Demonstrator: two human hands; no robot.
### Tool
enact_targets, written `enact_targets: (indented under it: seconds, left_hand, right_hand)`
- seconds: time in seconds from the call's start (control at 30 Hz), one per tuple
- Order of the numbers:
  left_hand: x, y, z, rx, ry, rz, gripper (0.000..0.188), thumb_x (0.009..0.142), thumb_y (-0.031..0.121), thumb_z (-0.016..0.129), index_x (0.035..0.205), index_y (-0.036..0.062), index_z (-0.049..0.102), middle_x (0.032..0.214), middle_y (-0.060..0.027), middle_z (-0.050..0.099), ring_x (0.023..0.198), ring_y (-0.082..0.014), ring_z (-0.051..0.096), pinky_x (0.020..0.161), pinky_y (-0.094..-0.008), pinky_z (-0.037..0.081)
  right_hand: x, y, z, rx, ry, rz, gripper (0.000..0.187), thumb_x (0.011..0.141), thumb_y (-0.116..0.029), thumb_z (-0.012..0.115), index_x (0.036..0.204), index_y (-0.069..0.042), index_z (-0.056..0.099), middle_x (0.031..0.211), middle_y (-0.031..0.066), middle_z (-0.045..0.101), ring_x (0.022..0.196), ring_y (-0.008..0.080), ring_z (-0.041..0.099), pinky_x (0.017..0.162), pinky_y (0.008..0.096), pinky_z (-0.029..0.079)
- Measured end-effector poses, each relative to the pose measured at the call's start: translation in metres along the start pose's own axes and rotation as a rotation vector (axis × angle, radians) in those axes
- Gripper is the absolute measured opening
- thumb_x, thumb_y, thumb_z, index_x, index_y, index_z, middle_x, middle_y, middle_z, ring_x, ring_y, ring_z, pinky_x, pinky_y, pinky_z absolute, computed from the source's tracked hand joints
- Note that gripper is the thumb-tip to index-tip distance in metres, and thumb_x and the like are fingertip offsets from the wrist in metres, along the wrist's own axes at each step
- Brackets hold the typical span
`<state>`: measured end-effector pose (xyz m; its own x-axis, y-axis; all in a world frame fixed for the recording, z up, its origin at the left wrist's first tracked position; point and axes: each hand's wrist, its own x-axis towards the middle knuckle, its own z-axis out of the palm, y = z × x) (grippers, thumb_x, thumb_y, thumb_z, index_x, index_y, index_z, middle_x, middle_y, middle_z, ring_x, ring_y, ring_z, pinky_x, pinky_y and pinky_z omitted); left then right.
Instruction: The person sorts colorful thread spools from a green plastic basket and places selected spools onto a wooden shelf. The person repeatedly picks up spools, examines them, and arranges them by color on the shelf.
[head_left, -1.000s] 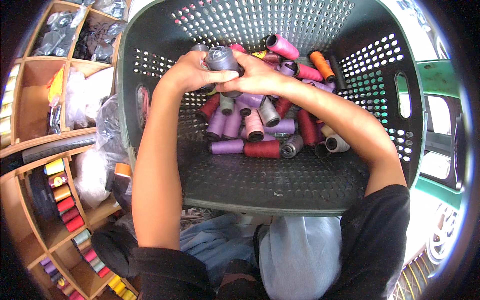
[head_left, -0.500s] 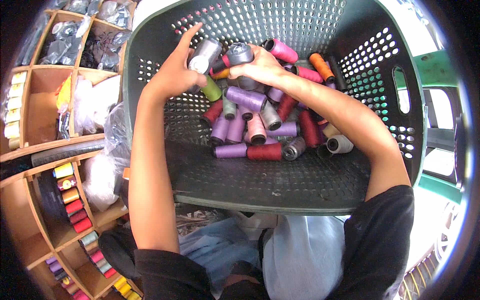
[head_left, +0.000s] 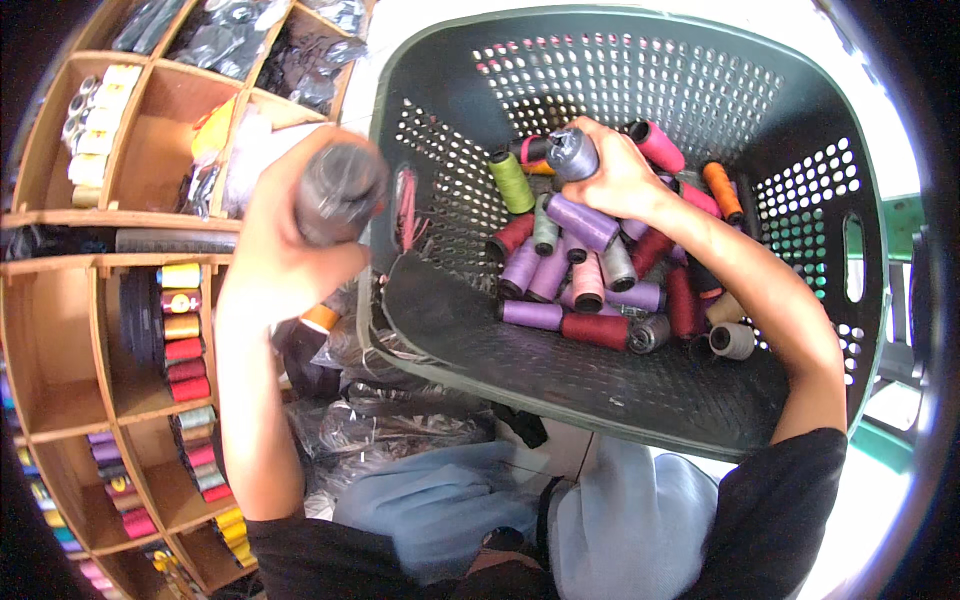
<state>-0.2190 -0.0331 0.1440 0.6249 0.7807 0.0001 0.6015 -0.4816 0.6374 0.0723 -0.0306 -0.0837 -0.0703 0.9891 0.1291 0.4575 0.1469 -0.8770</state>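
Lower frame: the person's lap, black sleeves at the bottom edge. Left hand (head_left: 285, 255), left of centre, is gripping a grey spool (head_left: 338, 192) in closed fingers, blurred, hovering outside the basket (head_left: 620, 400) in front of the wooden shelf (head_left: 70, 330). Shelf compartments at left are holding rows of coloured spools (head_left: 183, 340); cream ones sit in the upper-left cell. Right hand (head_left: 620, 180), upper centre, is wrapping around a second grey spool (head_left: 572, 152) over the spool pile (head_left: 600, 290) deep in the basket, fingers curled shut on it. Judgement: the step is sorting greys out onto the shelf; doing it well means keeping the left spool upright, seating it in a matching-colour row without knocking its neighbours, and lifting the right one clear of the pile.
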Motion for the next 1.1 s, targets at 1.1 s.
enact_targets:
  seconds: [1.1]
  left_hand:
    - [-0.573, -0.101, -0.166, 0.028, 1.586, -0.781, 0.032, 0.083, 0.029, 0.084, 0.094, 0.0063, 0.064, 0.079, -0.0044, 0.067, 0.066, -0.0155, 0.065, 0.063, -0.0305, 0.052]
  right_hand:
    - [-0.028, -0.239, 0.065, -0.349, 0.081, -0.885, 0.041, 0.057, -0.006, 0.073, 0.096, 0.0, 0.062, 0.088, 0.0175, 0.064, 0.079, 0.0392, 0.064, 0.076, 0.0439, 0.052]
